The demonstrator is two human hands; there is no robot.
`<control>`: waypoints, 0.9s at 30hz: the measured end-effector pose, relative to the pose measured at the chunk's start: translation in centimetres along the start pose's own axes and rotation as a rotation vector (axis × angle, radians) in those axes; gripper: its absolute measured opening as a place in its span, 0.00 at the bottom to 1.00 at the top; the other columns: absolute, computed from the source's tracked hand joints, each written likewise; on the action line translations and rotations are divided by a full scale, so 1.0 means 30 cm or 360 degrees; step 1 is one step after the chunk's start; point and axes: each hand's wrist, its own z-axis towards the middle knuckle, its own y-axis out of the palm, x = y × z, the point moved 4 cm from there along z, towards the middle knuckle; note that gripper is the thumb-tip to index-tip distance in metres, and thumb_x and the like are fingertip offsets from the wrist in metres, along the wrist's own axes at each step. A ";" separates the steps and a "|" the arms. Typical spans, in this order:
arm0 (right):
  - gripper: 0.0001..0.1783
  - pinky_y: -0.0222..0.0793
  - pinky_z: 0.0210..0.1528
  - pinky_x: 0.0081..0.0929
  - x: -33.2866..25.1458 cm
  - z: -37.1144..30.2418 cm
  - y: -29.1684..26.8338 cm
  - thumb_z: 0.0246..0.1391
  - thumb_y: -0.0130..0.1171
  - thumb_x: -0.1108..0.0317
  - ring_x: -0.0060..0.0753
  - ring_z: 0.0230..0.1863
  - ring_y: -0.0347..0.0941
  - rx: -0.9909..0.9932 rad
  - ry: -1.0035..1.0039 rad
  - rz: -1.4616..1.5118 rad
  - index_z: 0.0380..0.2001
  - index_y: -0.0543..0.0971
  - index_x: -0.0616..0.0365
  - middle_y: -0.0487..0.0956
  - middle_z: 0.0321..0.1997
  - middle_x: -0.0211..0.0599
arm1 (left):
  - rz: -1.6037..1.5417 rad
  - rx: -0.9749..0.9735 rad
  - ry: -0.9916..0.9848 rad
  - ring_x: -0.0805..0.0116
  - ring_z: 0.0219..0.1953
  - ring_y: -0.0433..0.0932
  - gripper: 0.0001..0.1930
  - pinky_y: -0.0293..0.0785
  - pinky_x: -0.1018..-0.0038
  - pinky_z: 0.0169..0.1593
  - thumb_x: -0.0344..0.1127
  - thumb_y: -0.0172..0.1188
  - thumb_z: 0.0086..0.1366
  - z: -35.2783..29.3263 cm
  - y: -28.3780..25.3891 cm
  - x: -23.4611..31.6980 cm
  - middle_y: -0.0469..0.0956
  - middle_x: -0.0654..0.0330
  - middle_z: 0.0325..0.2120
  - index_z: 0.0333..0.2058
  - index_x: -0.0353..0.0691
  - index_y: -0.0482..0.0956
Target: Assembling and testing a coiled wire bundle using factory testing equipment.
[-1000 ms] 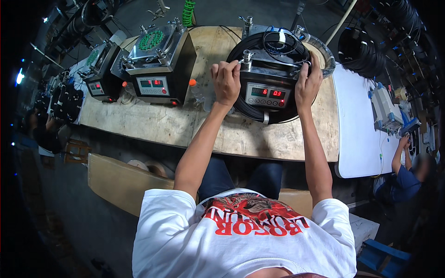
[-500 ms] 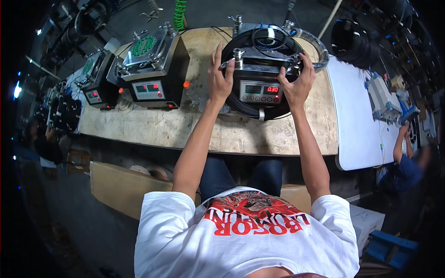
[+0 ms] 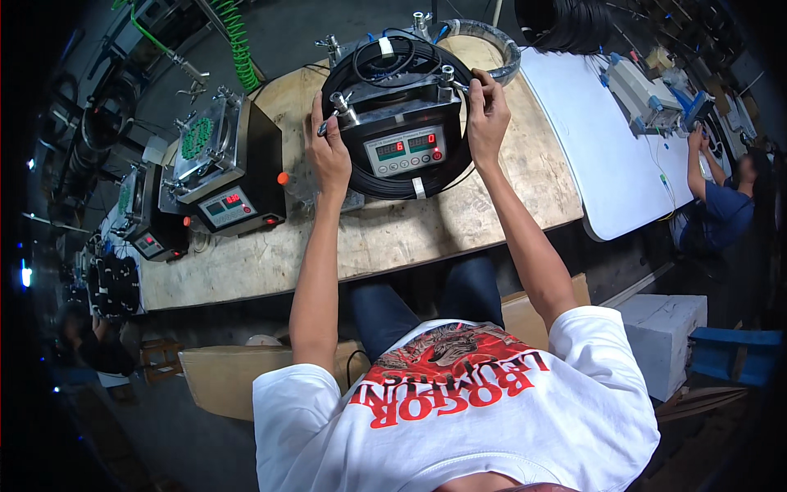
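A black box-shaped machine (image 3: 402,123) with a lit red digital panel stands on the wooden table before me, its metal top plate held by clamps. A coil of black cable (image 3: 385,192) rings it, bound with white tape; a thinner loop (image 3: 361,70) lies on top. My left hand (image 3: 330,160) is closed at the end of the left clamp handle (image 3: 343,107), beside the coil. At the machine's right, my right hand (image 3: 489,123) pinches the tip of the right clamp handle (image 3: 448,80). The fingers partly hide both handle tips.
Two similar machines (image 3: 225,176) (image 3: 147,225) with green round pieces on top stand left. An orange-capped clear bottle (image 3: 299,191) lies between. A grey wrapped ring (image 3: 504,49) is behind right. A white table (image 3: 566,123) adjoins; a co-worker (image 3: 721,205) works there. A green coiled hose (image 3: 238,49) hangs behind.
My view has turned, so the table appears tilted. Both hands stay at the clamp handles, with their fingers more closed. The readings on the front machine's panel have changed.
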 end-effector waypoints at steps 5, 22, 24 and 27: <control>0.15 0.68 0.37 0.29 0.007 0.016 -0.026 0.65 0.58 0.62 0.29 0.32 0.72 -0.0056 0.0045 -0.0085 0.34 0.76 0.67 0.78 0.33 0.39 | 0.0053 0.0011 0.0028 0.44 0.60 0.71 0.29 0.66 0.60 0.61 0.54 0.38 0.77 -0.003 0.005 -0.009 0.73 0.47 0.58 0.63 0.36 0.68; 0.14 0.70 0.35 0.30 -0.053 0.067 -0.015 0.69 0.53 0.62 0.32 0.29 0.75 -0.0445 0.0166 -0.0316 0.45 0.74 0.65 0.80 0.28 0.43 | 0.0081 0.0068 0.0048 0.43 0.55 0.72 0.28 0.69 0.58 0.57 0.53 0.39 0.77 -0.001 0.003 -0.006 0.76 0.47 0.54 0.61 0.39 0.72; 0.14 0.69 0.34 0.29 -0.070 0.068 -0.024 0.68 0.54 0.63 0.29 0.27 0.72 -0.0443 0.0206 -0.0265 0.46 0.74 0.64 0.78 0.26 0.40 | 0.0070 0.0088 0.0053 0.42 0.55 0.73 0.26 0.71 0.56 0.56 0.52 0.40 0.77 -0.001 0.000 -0.003 0.77 0.46 0.53 0.62 0.43 0.72; 0.14 0.65 0.31 0.25 -0.083 0.043 -0.033 0.65 0.57 0.65 0.23 0.26 0.65 -0.0493 0.0212 -0.0351 0.47 0.74 0.64 0.71 0.23 0.31 | 0.0093 0.0054 0.0047 0.46 0.54 0.73 0.28 0.68 0.60 0.57 0.53 0.39 0.77 -0.004 -0.005 -0.005 0.76 0.48 0.55 0.61 0.37 0.71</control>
